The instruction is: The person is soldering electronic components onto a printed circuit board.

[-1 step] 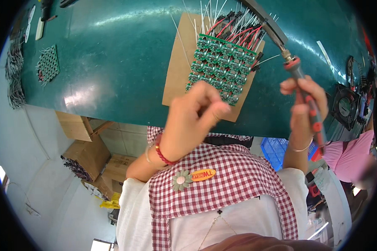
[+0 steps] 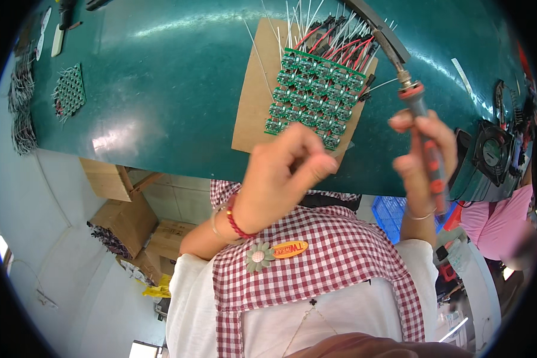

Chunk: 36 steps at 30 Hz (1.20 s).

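Note:
My right hand (image 2: 426, 149) grips a soldering iron (image 2: 432, 164) by its grey-and-red handle. Its metal shaft points up and away, alongside a long dark grey strip (image 2: 391, 45) at the top. My left hand (image 2: 286, 173) is closed, thumb and forefinger curled together at the near edge of a panel of small green circuit boards (image 2: 313, 95). Whatever those fingers may pinch is too small or hidden to make out. Red, black and white wires (image 2: 340, 39) fan out behind the panel, which lies on a brown board (image 2: 250, 101).
A smaller green panel (image 2: 70, 90) lies at the left of the green table (image 2: 161, 71), near bundles of wires (image 2: 22, 113). At the right stands a black fan (image 2: 491, 149). Below the table are a blue crate (image 2: 391, 216) and cardboard boxes (image 2: 125, 227). Another person's pink clothing (image 2: 492, 221) shows at right.
My right hand has shifted slightly left with the soldering iron. My left hand has moved a little right and toward me, uncovering more of the panel's near edge.

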### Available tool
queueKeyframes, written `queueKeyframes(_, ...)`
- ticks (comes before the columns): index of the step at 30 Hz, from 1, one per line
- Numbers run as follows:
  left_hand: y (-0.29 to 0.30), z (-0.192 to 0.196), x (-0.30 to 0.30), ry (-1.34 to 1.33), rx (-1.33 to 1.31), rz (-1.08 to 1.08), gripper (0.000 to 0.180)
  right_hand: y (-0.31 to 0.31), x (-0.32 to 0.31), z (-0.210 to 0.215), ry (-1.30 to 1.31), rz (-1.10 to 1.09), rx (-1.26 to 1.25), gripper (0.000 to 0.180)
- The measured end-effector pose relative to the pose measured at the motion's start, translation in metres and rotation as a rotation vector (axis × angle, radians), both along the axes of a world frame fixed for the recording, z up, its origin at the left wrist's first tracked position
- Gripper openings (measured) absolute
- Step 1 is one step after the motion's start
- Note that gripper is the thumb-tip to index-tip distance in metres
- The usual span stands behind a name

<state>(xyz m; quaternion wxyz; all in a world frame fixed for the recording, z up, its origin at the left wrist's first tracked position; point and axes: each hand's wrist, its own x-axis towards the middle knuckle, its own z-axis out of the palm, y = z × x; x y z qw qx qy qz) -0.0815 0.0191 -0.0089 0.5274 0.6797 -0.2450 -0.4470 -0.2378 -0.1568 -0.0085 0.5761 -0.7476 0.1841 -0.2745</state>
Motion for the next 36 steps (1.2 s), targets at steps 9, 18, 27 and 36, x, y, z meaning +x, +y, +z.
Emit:
queueKeyframes(9, -0.008, 0.007, -0.018, 0.207, -0.089, -0.174, 0.015, 0.035, -0.003, -0.008, -0.126, 0.019, 0.081, 0.034)
queueKeyframes(18, 0.040, 0.025, 0.024, 0.035, 0.036, -0.168, 0.006, 0.016, -0.015, 0.000, -0.151, -0.057, -0.063, 0.033)
queueKeyframes(27, 0.049, 0.093, 0.077, -0.858, 0.113, 0.592, 0.007, -0.003, -0.025, 0.010, -0.102, -0.175, 0.010, 0.055)
queueKeyframes(36, 0.034, 0.016, 0.017, -0.728, 0.118, 0.143, 0.014, -0.018, -0.025, -0.007, -0.018, -0.097, 0.205, 0.023)
